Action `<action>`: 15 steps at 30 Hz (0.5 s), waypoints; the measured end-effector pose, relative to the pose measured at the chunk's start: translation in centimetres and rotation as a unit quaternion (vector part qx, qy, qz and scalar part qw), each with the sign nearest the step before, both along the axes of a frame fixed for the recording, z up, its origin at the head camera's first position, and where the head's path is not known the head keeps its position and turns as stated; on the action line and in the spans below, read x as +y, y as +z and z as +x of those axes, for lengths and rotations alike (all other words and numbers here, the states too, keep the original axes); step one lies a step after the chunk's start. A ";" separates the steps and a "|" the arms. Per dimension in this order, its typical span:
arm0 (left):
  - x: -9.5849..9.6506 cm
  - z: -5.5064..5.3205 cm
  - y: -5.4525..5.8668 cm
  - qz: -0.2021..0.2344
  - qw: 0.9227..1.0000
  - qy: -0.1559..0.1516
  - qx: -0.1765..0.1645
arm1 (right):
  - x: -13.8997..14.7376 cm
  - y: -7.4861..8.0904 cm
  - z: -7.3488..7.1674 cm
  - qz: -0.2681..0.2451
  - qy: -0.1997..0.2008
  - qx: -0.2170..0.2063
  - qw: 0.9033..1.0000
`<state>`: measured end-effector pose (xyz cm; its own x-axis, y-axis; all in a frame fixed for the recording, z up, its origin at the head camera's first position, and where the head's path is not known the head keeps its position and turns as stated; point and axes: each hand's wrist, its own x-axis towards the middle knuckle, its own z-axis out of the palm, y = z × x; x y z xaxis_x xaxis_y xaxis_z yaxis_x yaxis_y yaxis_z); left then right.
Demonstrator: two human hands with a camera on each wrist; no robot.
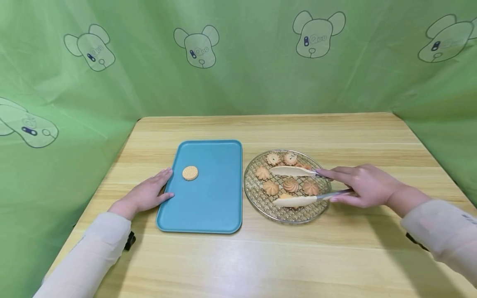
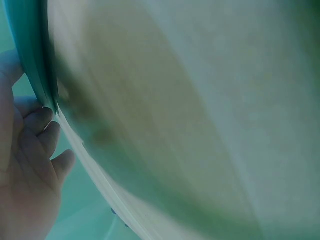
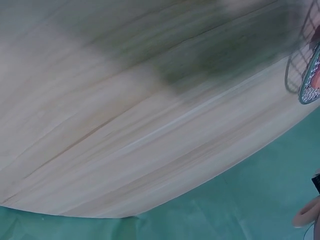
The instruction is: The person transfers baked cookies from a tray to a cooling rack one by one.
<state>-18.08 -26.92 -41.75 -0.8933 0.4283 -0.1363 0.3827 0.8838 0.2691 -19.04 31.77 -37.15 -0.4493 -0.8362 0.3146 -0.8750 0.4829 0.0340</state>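
In the head view, my left hand [image 1: 147, 193] rests at the left edge of a blue rectangular tray [image 1: 208, 207]. Its thumb lies over the rim, and the fingertips touch the side. The left wrist view shows the fingers [image 2: 41, 120] beside the tray's edge. One round pale biscuit [image 1: 190, 173] lies on the tray's left part. My right hand [image 1: 367, 186] holds metal tongs [image 1: 298, 201] with beige tips, thumb on one arm and fingers on the other. The tongs' arms are spread above several piped cookies [image 1: 290, 186] on a round wire rack [image 1: 257, 203].
A light wooden table [image 1: 268, 260] carries the tray and the rack, which stand side by side with a narrow gap between. Green curtain [image 1: 246, 82] with mouse-head drawings hangs behind and at both sides. The right wrist view shows mostly tabletop, with the rack's edge [image 3: 302, 95] at right.
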 end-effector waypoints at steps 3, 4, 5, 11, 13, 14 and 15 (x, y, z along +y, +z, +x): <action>0.0 0.0 0.0 0.000 1.000 0.001 -0.001 | -0.4 -0.2 -0.1 -0.001 -0.006 -0.002 1.000; 0.0 0.0 0.0 0.000 1.000 0.001 -0.001 | -0.6 -0.3 -0.2 -0.002 -0.007 -0.003 1.000; 0.0 0.0 0.0 -0.001 1.000 0.001 0.000 | -0.8 -0.4 -0.2 -0.002 -0.008 -0.006 1.000; 0.1 0.0 0.0 0.000 1.000 0.001 0.000 | -2.0 -0.7 -0.5 -0.014 0.000 -0.016 1.000; 0.1 0.1 0.0 0.000 1.000 0.001 0.001 | -2.4 -0.8 -0.7 -0.017 0.001 -0.017 1.000; 0.1 0.1 0.0 0.000 1.000 0.001 0.001 | -2.6 -0.8 -0.8 -0.017 0.000 -0.017 1.000; 0.1 0.1 0.0 0.000 1.000 0.001 0.002 | -2.8 -0.9 -0.9 -0.015 -0.002 -0.018 1.000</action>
<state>-18.02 -26.81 -41.72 -0.8945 0.4266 -0.1334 0.3819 0.8845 0.2681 -19.89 29.01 -38.01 -0.4635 -0.8248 0.3239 -0.8738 0.4861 -0.0125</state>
